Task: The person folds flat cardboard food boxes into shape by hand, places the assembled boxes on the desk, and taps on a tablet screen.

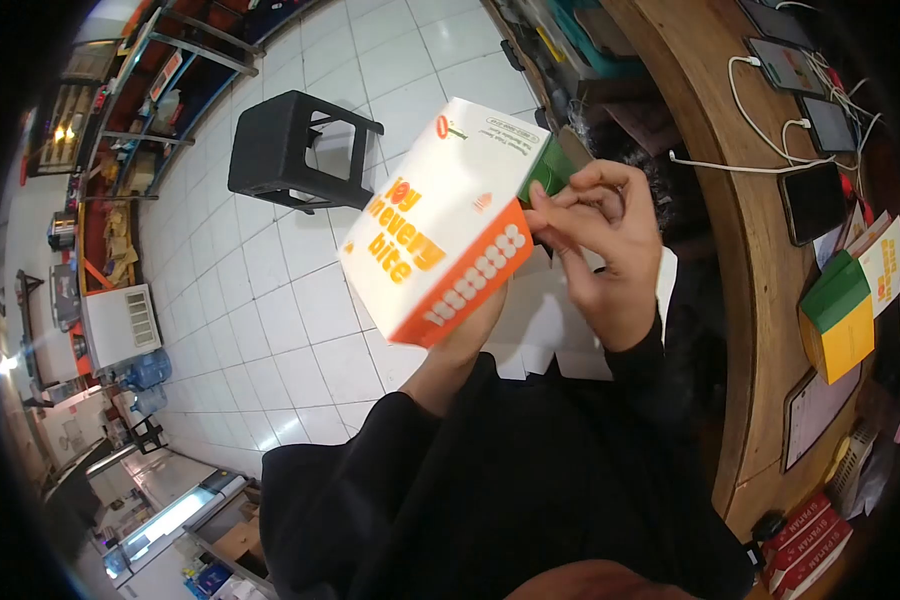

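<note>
A white cardboard food box point(435, 200), printed "joy in every bite" with an orange side and a green end, is held tilted in front of my body. My left hand point(477, 325) supports it from below; most of its fingers are hidden behind the box. At the green end, the bent fingers of my right hand point(610, 250) pinch the box's edge by the flap. White cardboard with cut edges point(560, 335) lies under my hands, over my lap.
A black plastic stool point(295, 150) stands on the white tiled floor point(270, 290). To the right, a wooden table point(755, 300) carries phones point(810, 205) with white cables, another folded box point(845, 315) and red boxes point(810, 545). Shelves point(135, 135) line the left.
</note>
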Motion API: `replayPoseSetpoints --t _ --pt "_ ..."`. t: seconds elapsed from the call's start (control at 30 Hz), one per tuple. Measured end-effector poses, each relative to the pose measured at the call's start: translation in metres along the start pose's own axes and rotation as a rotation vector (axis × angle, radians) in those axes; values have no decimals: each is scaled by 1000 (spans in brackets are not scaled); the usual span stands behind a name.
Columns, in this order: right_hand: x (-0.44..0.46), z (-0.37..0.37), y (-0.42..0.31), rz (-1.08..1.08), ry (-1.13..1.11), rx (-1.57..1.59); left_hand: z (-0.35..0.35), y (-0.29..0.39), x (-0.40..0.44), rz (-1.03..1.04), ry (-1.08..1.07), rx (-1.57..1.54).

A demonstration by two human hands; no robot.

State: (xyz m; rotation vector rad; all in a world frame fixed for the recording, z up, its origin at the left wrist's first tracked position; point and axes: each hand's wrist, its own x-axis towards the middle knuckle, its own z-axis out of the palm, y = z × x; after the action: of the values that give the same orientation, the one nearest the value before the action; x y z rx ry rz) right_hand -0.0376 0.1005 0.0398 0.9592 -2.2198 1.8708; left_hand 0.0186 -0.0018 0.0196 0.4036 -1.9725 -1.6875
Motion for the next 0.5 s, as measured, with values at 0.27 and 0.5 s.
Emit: replayPoseSetpoints --t 0.27,0.5 --pt "0 -13 -1 -48 -39 -38 4 -1 12 319 -307 396" --pt "14 -57 12 160 25 132 -21 38 9 860 -453 406"
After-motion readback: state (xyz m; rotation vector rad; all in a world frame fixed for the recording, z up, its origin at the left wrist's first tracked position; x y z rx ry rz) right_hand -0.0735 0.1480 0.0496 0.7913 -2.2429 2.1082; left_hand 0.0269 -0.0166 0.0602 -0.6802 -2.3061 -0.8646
